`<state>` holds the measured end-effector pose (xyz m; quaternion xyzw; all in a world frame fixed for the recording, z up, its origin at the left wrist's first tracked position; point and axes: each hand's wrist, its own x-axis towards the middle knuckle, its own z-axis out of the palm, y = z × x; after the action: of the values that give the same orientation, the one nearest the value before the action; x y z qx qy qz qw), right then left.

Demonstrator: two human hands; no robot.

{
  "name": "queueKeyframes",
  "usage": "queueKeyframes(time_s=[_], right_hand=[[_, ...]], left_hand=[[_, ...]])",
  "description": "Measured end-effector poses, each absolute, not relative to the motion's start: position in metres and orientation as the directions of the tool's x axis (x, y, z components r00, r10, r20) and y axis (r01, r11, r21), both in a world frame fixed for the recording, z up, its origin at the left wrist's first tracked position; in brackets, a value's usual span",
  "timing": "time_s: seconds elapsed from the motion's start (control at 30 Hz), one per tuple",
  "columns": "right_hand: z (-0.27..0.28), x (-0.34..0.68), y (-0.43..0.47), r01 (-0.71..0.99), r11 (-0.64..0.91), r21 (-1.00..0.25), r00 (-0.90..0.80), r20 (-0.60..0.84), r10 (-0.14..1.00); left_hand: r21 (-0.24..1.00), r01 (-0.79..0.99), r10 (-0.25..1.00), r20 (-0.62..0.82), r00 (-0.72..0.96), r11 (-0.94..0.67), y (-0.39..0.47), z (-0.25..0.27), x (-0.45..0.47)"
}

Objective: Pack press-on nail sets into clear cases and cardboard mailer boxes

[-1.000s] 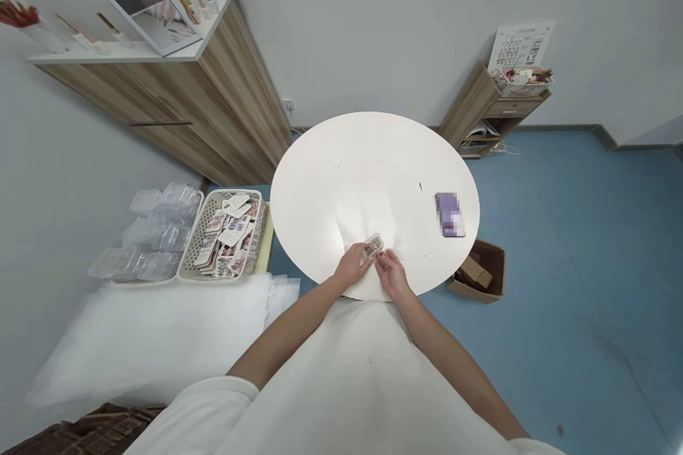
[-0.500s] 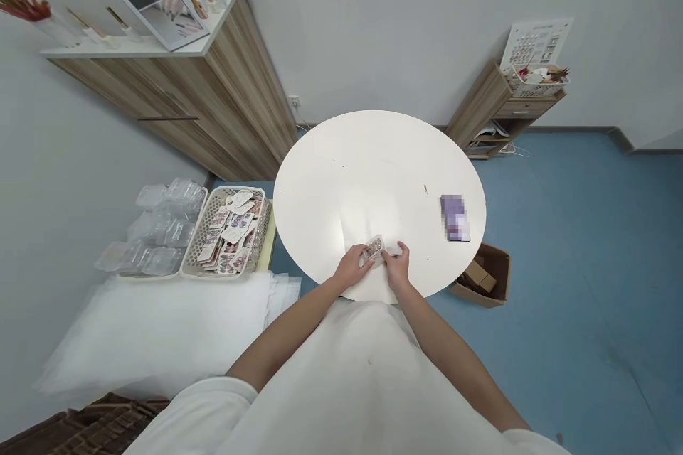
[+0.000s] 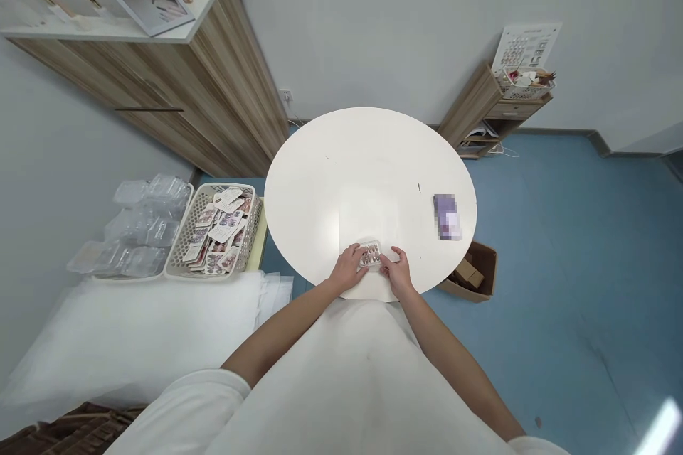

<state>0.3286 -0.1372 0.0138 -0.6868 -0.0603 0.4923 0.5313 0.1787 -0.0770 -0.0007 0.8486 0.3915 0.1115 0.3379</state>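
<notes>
A small clear plastic box of press-on nails, brownish and set in rows, is at the near side of the white round table. My left hand grips its left end, fingers at the upper edge and thumb at the lower one. At the right end, my right hand pinches the box's edge with thumb and fingertips, while another finger sticks out. Whether the box rests on the tabletop or is slightly raised, I cannot tell.
A pixelated purple item lies on the table's right side. To the left stand a white basket of printed cards, clear plastic boxes and white sheets. An open cardboard box is on the floor at right.
The box of nails has turned from tilted to nearly level, its rows now facing up. A whitish piece by my right hand no longer shows. The whole view has shifted slightly.
</notes>
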Motion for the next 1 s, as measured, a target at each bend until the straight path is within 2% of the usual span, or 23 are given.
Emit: queueKeyframes(time_s=[0.1,0.27,0.43,0.53,0.6,0.63,0.67,0.73,0.77,0.83,0.93,1.0], right_hand=[[0.014,0.331,-0.135,-0.481,-0.466,-0.743,0.433,-0.663,0.611],[0.01,0.327,-0.133,-0.531,-0.462,-0.71,0.46,-0.7,0.547],[0.011,0.331,-0.137,-0.523,-0.469,-0.712,0.474,-0.7,0.535],[0.018,0.343,-0.154,-0.325,-0.518,-0.791,0.601,-0.596,0.532],[0.025,0.349,-0.169,-0.033,-0.53,-0.848,0.763,-0.364,0.534],[0.027,0.349,-0.175,0.136,-0.517,-0.845,0.785,-0.227,0.577],[0.029,0.347,-0.18,0.282,-0.484,-0.829,0.732,-0.141,0.667],[0.031,0.337,-0.184,0.463,-0.386,-0.798,0.516,-0.112,0.849],[0.03,0.331,-0.183,0.503,-0.336,-0.796,0.398,-0.131,0.908],[0.025,0.318,-0.177,0.517,-0.272,-0.812,0.248,-0.163,0.955],[0.017,0.308,-0.166,0.484,-0.258,-0.836,0.22,-0.169,0.961],[0.013,0.309,-0.162,0.533,-0.28,-0.799,0.207,-0.197,0.958]], left_hand=[[0.641,0.598,0.732,-0.083,0.676,-0.48,-0.078,0.002,0.177],[0.556,0.614,0.716,-0.047,0.696,-0.56,-0.084,0.005,0.174],[0.508,0.614,0.697,-0.036,0.716,-0.604,-0.083,0.002,0.176],[0.506,0.6,0.683,-0.03,0.73,-0.62,-0.079,-0.001,0.175],[0.509,0.589,0.668,-0.035,0.743,-0.628,-0.077,-0.002,0.173],[0.509,0.583,0.661,-0.037,0.75,-0.633,-0.077,-0.003,0.172],[0.508,0.578,0.654,-0.037,0.756,-0.639,-0.078,-0.003,0.17],[0.506,0.569,0.645,-0.033,0.763,-0.648,-0.08,-0.004,0.167],[0.507,0.564,0.641,-0.029,0.767,-0.652,-0.082,-0.004,0.165],[0.515,0.55,0.63,-0.025,0.776,-0.658,-0.085,-0.004,0.162],[0.531,0.52,0.598,-0.03,0.801,-0.669,-0.089,-0.002,0.158],[0.529,0.52,0.587,-0.052,0.808,-0.67,-0.09,0.001,0.156]])
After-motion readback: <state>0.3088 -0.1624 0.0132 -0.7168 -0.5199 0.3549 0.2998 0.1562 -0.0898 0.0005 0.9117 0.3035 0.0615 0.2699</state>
